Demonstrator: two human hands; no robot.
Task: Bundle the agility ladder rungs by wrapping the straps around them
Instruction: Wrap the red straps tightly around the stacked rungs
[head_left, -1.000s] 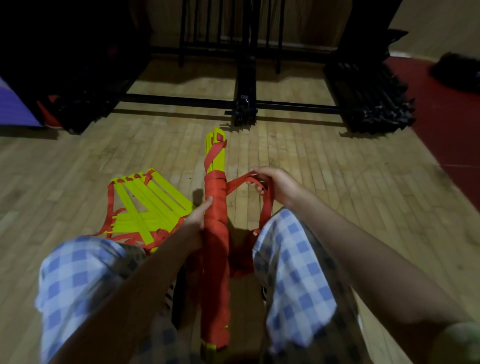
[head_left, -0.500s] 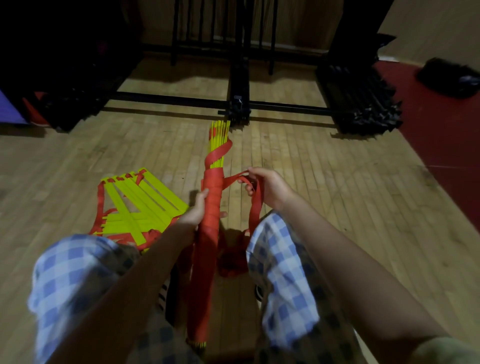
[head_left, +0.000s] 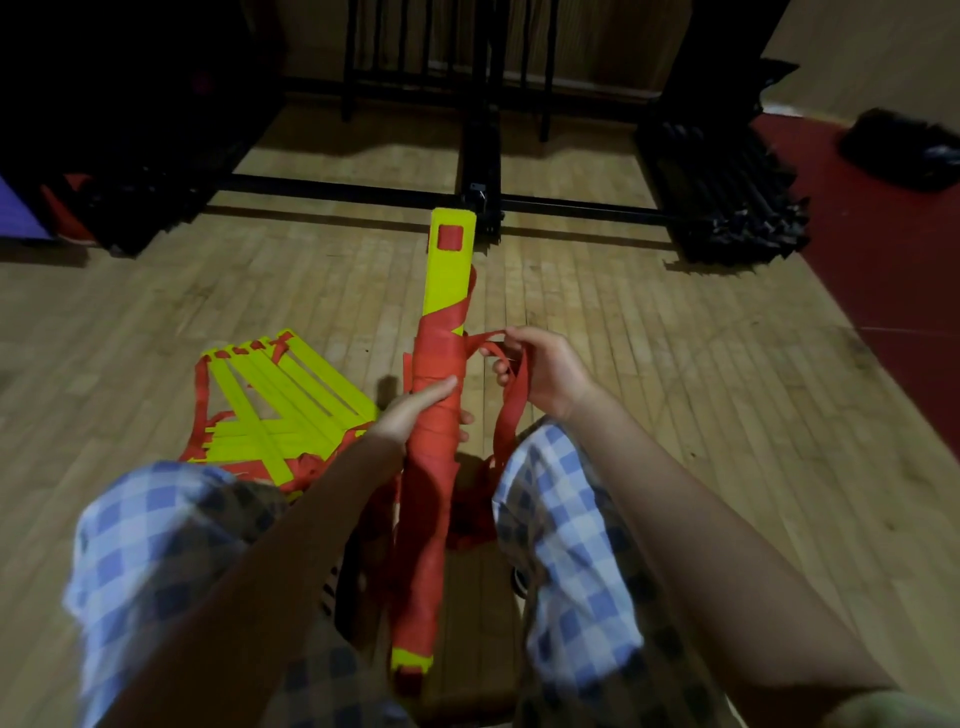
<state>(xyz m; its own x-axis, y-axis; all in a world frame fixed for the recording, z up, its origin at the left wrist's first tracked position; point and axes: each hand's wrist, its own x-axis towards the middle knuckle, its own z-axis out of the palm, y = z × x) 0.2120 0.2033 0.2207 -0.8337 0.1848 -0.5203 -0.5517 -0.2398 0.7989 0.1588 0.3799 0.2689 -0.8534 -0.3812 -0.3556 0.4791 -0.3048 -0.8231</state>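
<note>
Both hands were engaged. We held the bundle of rungs (head_left: 434, 452) in our left hand (head_left: 415, 413), thumb laid across its front and fingers curled round behind, fingertips showing at its right edge. Our right hand (head_left: 545, 374) pinched the loose red strap (head_left: 511, 410) just right of the bundle, fingers curled about it.

Surroundings: we sat with knees apart in checked blue-and-white trousers (head_left: 576, 545) on a wooden floor (head_left: 675, 389). A second agility ladder (head_left: 275, 410), unwrapped, lay spread on the floor to the left, its yellow rungs fanned and its red straps tangled; our left knee and forearm covered its near edge. A black metal frame (head_left: 480, 156) stood beyond the bundle, with a stack of dark bars (head_left: 727, 208) to its right and a red floor area (head_left: 893, 260) further right. The left background was too dark to identify. Nothing stood between the hands and the bundle.

Appearance: the bundle was a flat yellow stack wound in red strap along most of its length. Bare yellow showed at the far end, which carried a red square, and in a short band at the near end. From the upper windings the strap ran right into our right hand, then hung down in a loop toward the right knee.

Orientation: the long axis ran away from us between the knees, far end raised and leaning slightly right.
</note>
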